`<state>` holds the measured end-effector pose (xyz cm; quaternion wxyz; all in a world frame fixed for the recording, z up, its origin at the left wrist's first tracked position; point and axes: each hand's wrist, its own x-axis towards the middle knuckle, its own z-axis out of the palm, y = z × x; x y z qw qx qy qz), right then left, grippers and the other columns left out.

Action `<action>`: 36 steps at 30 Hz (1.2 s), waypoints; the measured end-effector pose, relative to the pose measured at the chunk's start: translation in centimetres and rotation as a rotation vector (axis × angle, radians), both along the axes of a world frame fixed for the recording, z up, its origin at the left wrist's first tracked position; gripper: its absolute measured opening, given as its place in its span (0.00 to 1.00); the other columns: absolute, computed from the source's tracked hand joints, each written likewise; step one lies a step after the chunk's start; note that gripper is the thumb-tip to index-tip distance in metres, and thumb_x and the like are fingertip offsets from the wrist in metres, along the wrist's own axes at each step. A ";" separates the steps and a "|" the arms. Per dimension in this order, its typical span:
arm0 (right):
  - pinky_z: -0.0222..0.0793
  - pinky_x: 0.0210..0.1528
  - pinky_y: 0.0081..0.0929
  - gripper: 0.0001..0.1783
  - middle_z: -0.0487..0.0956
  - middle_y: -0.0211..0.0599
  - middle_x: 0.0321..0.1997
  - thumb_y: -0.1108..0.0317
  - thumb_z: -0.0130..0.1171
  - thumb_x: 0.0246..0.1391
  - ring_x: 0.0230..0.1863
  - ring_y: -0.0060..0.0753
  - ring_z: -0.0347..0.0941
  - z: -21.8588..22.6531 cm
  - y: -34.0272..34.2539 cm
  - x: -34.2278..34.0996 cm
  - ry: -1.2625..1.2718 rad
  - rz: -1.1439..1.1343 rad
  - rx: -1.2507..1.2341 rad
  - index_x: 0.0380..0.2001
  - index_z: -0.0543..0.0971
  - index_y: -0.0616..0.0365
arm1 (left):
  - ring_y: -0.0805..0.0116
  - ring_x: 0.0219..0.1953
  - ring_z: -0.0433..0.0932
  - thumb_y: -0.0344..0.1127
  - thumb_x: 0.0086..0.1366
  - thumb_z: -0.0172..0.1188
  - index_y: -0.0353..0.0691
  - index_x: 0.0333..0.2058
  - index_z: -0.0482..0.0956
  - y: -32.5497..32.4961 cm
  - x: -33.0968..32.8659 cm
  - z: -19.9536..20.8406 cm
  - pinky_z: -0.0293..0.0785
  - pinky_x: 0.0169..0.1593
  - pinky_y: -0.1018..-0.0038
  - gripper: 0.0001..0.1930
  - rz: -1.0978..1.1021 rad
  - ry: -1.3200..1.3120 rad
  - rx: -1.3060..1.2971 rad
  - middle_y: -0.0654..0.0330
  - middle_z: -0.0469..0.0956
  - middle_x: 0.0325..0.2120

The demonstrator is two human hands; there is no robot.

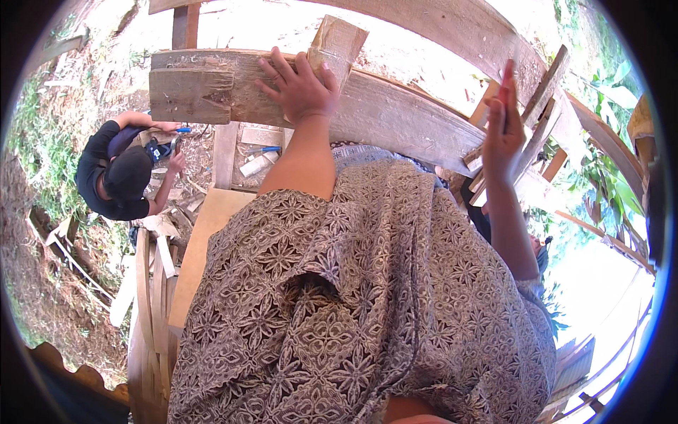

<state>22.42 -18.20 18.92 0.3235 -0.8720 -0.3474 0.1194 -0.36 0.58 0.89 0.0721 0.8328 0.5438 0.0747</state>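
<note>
My left hand (304,88) lies flat on a rough, weathered wooden plank (395,113), fingers spread. Its fingertips reach the plank's upper edge, and the thumb side touches a short upright wood block (339,44) that crosses the plank. A shorter board piece (189,96) overlaps the plank's left end. At the right, my right hand (503,131) is raised beside several crossed timbers, its fingers pointing away from me. Between them is a slim red object (505,88), partly hidden by the fingers; its kind cannot be made out.
Below to the left, a co-worker (127,177) in a black cap crouches with a hammer (174,147) in one hand and something blue in the other. A blue-handled tool (263,150) lies among wood scraps. Crossed timbers (540,134) and a curved upper board (438,28) border the right and far sides.
</note>
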 end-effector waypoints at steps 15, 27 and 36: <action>0.71 0.62 0.41 0.24 0.80 0.50 0.60 0.53 0.58 0.65 0.58 0.52 0.78 -6.1 8.4 -1.5 0.473 0.253 -0.423 0.57 0.81 0.56 | 0.27 0.73 0.49 0.54 0.69 0.46 0.42 0.50 0.74 0.0 0.7 0.8 0.42 0.67 0.26 0.23 0.016 -0.015 0.058 0.40 0.58 0.68; 0.72 0.57 0.54 0.44 0.84 0.60 0.43 0.33 0.35 0.69 0.50 0.64 0.80 -16.5 23.9 -3.6 0.175 0.250 -0.605 0.36 0.86 0.65 | 0.28 0.74 0.45 0.55 0.70 0.47 0.43 0.52 0.75 0.0 1.2 0.9 0.41 0.68 0.25 0.23 0.031 -0.086 -0.038 0.41 0.55 0.70; 0.74 0.49 0.50 0.43 0.85 0.56 0.35 0.30 0.39 0.67 0.44 0.58 0.82 -17.0 24.5 -3.7 0.303 0.237 -0.577 0.31 0.88 0.58 | 0.26 0.73 0.47 0.55 0.69 0.47 0.43 0.50 0.74 -0.1 1.0 0.5 0.43 0.66 0.24 0.23 0.023 -0.064 -0.024 0.40 0.56 0.69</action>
